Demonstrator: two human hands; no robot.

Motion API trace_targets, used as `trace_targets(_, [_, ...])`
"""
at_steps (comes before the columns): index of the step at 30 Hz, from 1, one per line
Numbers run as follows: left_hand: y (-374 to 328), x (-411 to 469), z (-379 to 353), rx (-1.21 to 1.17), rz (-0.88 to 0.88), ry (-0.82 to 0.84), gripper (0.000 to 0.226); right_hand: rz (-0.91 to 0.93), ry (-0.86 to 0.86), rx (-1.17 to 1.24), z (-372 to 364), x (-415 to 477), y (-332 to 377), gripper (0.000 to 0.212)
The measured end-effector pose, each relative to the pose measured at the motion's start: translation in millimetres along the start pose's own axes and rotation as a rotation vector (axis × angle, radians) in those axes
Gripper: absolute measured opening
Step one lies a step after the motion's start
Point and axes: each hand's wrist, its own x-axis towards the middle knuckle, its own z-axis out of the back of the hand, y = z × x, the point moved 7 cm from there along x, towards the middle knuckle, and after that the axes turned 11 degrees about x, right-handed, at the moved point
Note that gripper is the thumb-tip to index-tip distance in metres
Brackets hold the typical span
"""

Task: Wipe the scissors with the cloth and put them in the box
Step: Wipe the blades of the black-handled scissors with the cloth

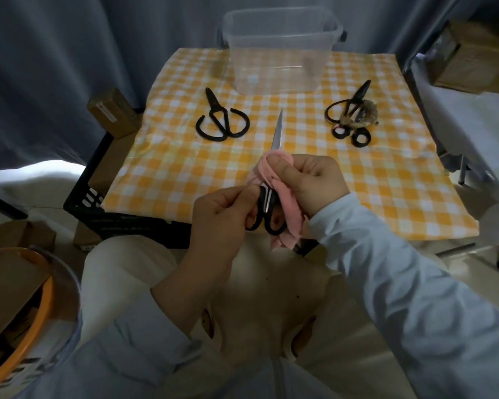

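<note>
My left hand (222,220) grips the black handles of a pair of scissors (277,131), whose silver blade points away from me toward the box. My right hand (311,180) holds a pink cloth (290,214) wrapped around the blade near the pivot. A clear plastic box (280,53) stands at the far edge of the yellow checked table (357,180). Black iron scissors (222,119) lie at the left. Two more pairs of scissors (352,113) lie together at the right, one with wrapped handles.
A black crate (98,197) holding cardboard boxes sits left of the table. An orange-rimmed bin (26,312) is at my lower left. More cardboard boxes (473,53) stand at the far right. Grey curtains hang behind.
</note>
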Motion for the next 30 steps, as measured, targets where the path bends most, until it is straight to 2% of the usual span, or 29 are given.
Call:
trace_targets(3, [2,2,3,-0.044,0.054,0.022,0.033,-0.011,0.202,0.085,-3,-4,6,0.033])
trace_targets(5, [0,2,2,-0.047,0.037,0.031,0.033,-0.033,0.250,0.130,-3,-4,5,0.035])
trace_targets(8, [-5,1,-4,0.002,-0.038,0.060,0.034,0.030,0.076,0.013,3,2,0,0.021])
trace_targets(11, [-8,0,-8,0.060,-0.097,0.074,0.035,0.060,-0.050,-0.016,6,7,-4,0.031])
trace_targets(13, [-7,0,-4,0.087,-0.106,0.073,0.036,0.062,0.007,-0.048,6,8,-1,0.029])
trace_targets(15, [-7,0,0,0.107,-0.105,0.080,0.035,0.023,0.129,-0.064,8,7,0,0.018])
trace_targets(18, [-2,2,3,0.101,-0.052,0.087,0.022,-0.026,0.229,-0.074,11,4,-1,0.014])
trace_targets(21, [-1,2,-1,0.107,-0.067,0.097,0.023,0.002,0.114,-0.088,13,3,-7,0.013])
trace_targets(25, [0,0,-11,0.124,-0.038,0.142,0.023,0.066,-0.144,-0.142,15,7,-14,0.040])
trace_targets(27, [1,0,-11,0.097,0.008,0.153,0.023,0.065,-0.140,-0.153,14,9,-9,0.040])
trace_targets(30, [4,3,-3,0.039,0.101,0.137,0.022,0.049,0.008,-0.161,11,9,-2,0.026])
